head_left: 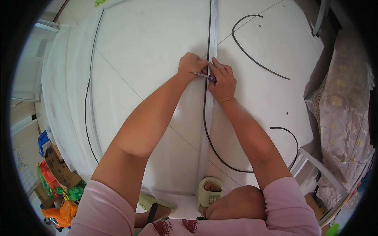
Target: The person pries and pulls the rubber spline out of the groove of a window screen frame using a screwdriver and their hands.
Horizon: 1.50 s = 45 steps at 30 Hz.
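A pale metal frame (pixel 202 173) lies on the floor with thin white mesh (pixel 67 78) spread over it. Along its right-hand bar runs a black cord (pixel 204 110), whose near part curves off the bar toward my right forearm. My left hand (pixel 190 64) is closed at the bar, its fingertips pinching the cord. My right hand (pixel 223 82) grips a small screwdriver (pixel 212 78) by its purple handle, the shaft pointing left across the cord. Its forefinger and thumb press near the bar beside my left fingertips. The exact contact between fingertips and cord is partly hidden.
A loose piece of black cord (pixel 252 57) lies curved on the tiles (pixel 267 102) at the right. Patterned fabric (pixel 340 106) hangs along the right edge, near a metal frame (pixel 323 171). Boxes (pixel 61 169) and orange bags (pixel 63 214) crowd the lower left. My slippers (pixel 208 192) are close to the frame.
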{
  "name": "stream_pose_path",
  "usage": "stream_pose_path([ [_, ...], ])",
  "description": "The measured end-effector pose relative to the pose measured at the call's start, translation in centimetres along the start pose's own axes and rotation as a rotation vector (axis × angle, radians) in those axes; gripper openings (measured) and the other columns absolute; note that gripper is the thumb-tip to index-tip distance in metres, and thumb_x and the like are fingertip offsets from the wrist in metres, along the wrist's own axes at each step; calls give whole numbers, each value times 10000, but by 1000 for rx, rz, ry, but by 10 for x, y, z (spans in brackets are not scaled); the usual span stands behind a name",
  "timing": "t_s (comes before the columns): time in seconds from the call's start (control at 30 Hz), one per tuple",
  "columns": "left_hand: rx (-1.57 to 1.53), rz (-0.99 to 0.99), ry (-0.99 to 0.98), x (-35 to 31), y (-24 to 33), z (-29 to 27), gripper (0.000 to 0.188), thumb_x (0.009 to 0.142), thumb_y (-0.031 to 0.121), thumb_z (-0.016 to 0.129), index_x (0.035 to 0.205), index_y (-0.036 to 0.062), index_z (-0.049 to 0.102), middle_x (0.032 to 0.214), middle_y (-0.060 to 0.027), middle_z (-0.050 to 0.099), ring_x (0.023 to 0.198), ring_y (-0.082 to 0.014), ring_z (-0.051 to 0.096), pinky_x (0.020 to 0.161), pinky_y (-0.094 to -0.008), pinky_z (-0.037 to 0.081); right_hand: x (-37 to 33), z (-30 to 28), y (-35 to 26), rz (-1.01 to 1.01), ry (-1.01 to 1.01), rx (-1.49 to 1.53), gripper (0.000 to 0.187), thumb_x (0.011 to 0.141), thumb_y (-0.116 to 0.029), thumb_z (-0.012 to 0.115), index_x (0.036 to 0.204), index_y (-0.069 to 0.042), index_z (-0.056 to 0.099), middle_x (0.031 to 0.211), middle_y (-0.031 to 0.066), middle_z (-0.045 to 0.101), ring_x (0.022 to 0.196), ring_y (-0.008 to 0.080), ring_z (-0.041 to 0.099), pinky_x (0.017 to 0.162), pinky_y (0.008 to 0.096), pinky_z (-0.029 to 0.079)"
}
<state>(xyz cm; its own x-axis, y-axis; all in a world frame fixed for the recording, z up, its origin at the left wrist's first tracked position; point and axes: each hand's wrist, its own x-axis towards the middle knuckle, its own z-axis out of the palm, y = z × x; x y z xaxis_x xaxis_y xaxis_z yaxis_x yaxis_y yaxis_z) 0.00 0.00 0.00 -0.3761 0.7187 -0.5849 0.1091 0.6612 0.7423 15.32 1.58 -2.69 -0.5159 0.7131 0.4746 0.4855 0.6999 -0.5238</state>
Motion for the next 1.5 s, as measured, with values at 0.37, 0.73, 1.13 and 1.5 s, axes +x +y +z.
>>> stream_pose_path([
  [0.37, -214, -121, -55, 3, 16, -5, 248, 884, 171, 648, 835, -72, 644, 730, -136, 661, 593, -187, 646, 528, -274, 553, 0, -1, 4, -12, -11, -28, 406, 622, -15, 641, 1018, -92, 681, 1228, -2, 628, 933, 198, 595, 667, 272, 542],
  [0.73, -121, -71, -143, 16, 29, -10, 227, 883, 136, 621, 845, -87, 640, 728, -149, 659, 601, -193, 651, 550, -283, 564, -3, -2, 6, 9, -47, -19, 427, 620, 0, 620, 1032, -99, 675, 1235, 0, 622, 924, 204, 587, 634, 282, 539],
  [1.13, -400, -1, -156, -6, 5, -20, 219, 880, 135, 644, 860, -82, 643, 776, -145, 666, 626, -179, 654, 560, -289, 574, 0, -1, 5, -7, -35, -2, 423, 618, 16, 613, 1024, -89, 668, 1226, 17, 630, 915, 213, 583, 665, 290, 540],
  [1.5, -240, 18, 66, -63, -25, 11, 176, 778, 82, 721, 791, -89, 681, 678, -128, 669, 573, -147, 641, 525, -266, 552, 0, 1, 3, 21, -21, 32, 415, 635, 34, 625, 1015, -123, 679, 1169, 16, 663, 878, 210, 613, 699, 305, 545],
])
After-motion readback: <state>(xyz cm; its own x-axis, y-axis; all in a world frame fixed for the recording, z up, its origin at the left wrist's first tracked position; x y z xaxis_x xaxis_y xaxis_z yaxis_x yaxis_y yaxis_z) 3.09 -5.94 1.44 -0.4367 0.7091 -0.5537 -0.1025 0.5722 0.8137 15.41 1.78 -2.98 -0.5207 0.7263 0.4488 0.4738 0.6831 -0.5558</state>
